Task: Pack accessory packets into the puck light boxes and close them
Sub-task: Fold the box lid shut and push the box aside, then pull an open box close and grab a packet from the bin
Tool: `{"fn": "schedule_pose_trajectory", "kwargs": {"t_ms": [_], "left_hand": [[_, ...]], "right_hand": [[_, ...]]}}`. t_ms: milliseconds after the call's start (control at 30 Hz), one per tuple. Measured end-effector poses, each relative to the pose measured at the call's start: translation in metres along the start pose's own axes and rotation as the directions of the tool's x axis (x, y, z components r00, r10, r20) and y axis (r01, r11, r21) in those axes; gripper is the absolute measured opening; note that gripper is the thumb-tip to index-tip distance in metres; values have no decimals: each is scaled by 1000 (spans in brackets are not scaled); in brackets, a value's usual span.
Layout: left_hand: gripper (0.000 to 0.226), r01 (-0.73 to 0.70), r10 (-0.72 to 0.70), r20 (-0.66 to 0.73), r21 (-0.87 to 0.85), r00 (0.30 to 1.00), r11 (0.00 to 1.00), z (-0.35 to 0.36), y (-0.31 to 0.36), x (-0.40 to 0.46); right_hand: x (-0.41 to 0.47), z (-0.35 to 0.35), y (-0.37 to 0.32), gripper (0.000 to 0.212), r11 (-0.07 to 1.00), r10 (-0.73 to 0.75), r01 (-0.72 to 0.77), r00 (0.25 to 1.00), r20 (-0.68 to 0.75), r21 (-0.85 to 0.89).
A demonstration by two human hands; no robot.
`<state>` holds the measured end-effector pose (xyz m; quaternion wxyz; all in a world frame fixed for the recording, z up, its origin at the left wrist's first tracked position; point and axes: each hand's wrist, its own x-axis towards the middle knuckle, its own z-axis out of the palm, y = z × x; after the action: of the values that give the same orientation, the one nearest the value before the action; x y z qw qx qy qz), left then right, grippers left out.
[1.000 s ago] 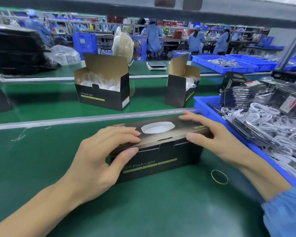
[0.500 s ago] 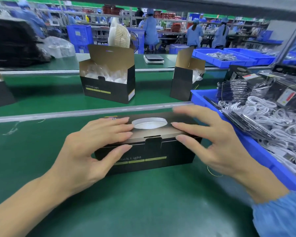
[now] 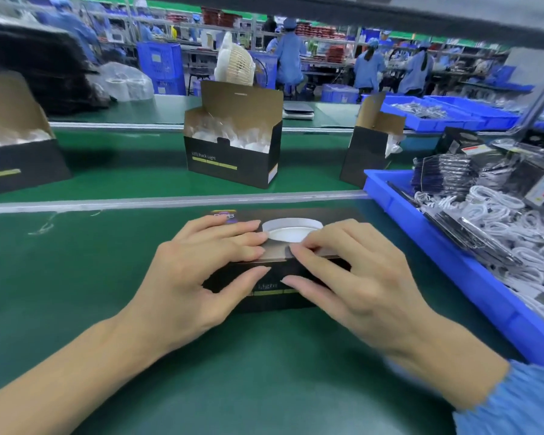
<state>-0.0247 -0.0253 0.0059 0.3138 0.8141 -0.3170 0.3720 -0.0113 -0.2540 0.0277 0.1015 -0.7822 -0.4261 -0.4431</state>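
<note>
Closed black cardboard puck light box (image 3: 266, 298) lies flat, long axis left-right; left hand (image 3: 198, 274) and right hand (image 3: 355, 277) both press fingers on lid, thumbs on front.

Right hand (image 3: 358, 277) slid inward along closed box (image 3: 274, 296) lid; now beside left hand (image 3: 198, 271).

An open black box (image 3: 233, 158) at twelve o'clock is showing "LED Puck Light"; the near closed box (image 3: 274, 296) is showing only "Light"
</note>
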Motion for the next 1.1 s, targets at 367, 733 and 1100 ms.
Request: {"fn": "schedule_pose_trajectory", "kwargs": {"t_ms": [367,733,1100], "left_hand": [[20,34,-37,-65,-41,997,999,6,2,-2],[23,60,-47,-89,151,995,987,15,-1,-1],[36,272,-268,-62,59,961,961,16,-6,-14]], "right_hand": [[-6,5,-8,16,986,142,-130,984,-111,104],[64,7,58,41,878,116,-415,669,734,240],[79,109,138,61,855,491,-229,644,587,-465]]}}
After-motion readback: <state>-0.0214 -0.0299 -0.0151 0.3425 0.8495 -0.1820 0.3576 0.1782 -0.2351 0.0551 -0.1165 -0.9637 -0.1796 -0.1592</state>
